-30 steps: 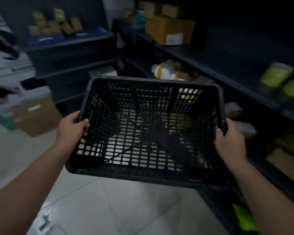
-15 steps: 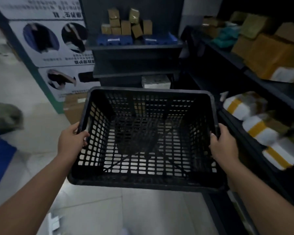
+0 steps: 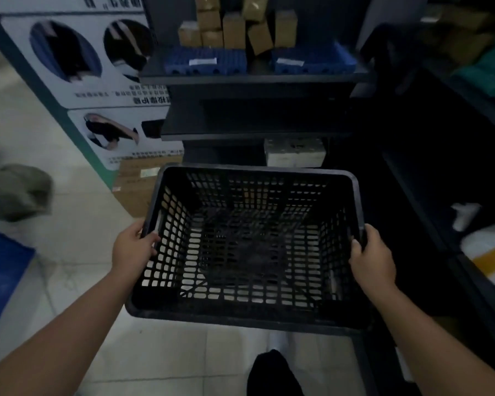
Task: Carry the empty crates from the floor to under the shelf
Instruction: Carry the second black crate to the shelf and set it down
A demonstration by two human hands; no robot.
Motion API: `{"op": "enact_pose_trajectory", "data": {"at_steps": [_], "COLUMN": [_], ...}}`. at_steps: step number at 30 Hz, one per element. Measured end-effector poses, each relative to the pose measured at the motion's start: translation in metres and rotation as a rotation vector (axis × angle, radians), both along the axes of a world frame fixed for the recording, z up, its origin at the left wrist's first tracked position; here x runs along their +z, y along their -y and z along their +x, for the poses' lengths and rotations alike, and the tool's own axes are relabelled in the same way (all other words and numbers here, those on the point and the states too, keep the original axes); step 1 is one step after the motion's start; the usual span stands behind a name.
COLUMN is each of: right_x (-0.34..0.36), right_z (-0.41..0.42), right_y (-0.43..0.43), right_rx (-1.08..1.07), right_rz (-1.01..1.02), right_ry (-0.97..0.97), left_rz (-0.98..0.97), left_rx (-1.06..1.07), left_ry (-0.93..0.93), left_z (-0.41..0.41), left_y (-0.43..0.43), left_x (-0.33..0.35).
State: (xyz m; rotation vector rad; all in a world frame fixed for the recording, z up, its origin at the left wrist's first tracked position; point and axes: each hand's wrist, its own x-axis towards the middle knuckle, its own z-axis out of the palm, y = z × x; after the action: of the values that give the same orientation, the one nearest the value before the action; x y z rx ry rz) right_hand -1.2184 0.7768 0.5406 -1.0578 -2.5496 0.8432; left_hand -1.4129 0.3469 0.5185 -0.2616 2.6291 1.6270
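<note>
An empty black slotted plastic crate (image 3: pixel 249 317) hangs in front of me above the tiled floor, its open top facing up. My left hand (image 3: pixel 130 250) grips its left rim and my right hand (image 3: pixel 372 255) grips its right rim. Straight ahead stands a dark metal shelf unit (image 3: pixel 255 135). Its lowest level lies just beyond the crate's far edge. The space under the bottom shelf is dark, and the crate hides most of it.
Brown boxes (image 3: pixel 235 30) and blue trays (image 3: pixel 206 64) sit on the upper shelf, a pale box (image 3: pixel 295 151) on the low one. A printed board (image 3: pixel 77 81) and a cardboard carton (image 3: pixel 137 184) stand at left. Another dark shelf (image 3: pixel 452 167) with parcels runs along the right. A blue crate (image 3: pixel 0 275) sits far left.
The view has swung left and the dark shelf unit has come to the centre and grown closer. The crate stays held by both hands and now sits lower in view.
</note>
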Motion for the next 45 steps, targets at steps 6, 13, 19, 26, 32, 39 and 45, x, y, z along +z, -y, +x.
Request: {"op": "enact_pose_trajectory", "data": {"at_steps": [6, 13, 19, 26, 32, 39, 45], "right_x": [-0.079, -0.214, -0.307, -0.386, -0.418, -0.422, -0.420], "right_z": [-0.125, -0.248, -0.304, -0.331, -0.349, -0.345, -0.349], "right_y": [-0.058, -0.095, -0.096, -0.099, -0.103, -0.105, -0.104], "right_rx": [0.036, 0.098, 0.087, 0.062, 0.060, 0.076, 0.081], "right_rz": [-0.031, -0.052, -0.032, -0.171, -0.181, -0.181, -0.183], "right_ry": [0.109, 0.196, 0.236, 0.198, 0.207, 0.180, 0.208], "left_rz": [0.006, 0.050, 0.021, -0.038, -0.079, -0.101, -0.092], "left_rx": [0.077, 0.169, 0.166, 0.087, 0.122, 0.142, 0.156], "left_ry": [0.103, 0.248, 0.328, 0.348, 0.385, 0.394, 0.393], "left_z": [-0.092, -0.187, -0.243, -0.290, -0.294, -0.287, -0.281], "left_y": [-0.059, -0.088, -0.092, -0.094, -0.101, -0.110, -0.112], "left_x": [-0.079, -0.205, -0.291, -0.363, -0.389, -0.387, -0.385]}}
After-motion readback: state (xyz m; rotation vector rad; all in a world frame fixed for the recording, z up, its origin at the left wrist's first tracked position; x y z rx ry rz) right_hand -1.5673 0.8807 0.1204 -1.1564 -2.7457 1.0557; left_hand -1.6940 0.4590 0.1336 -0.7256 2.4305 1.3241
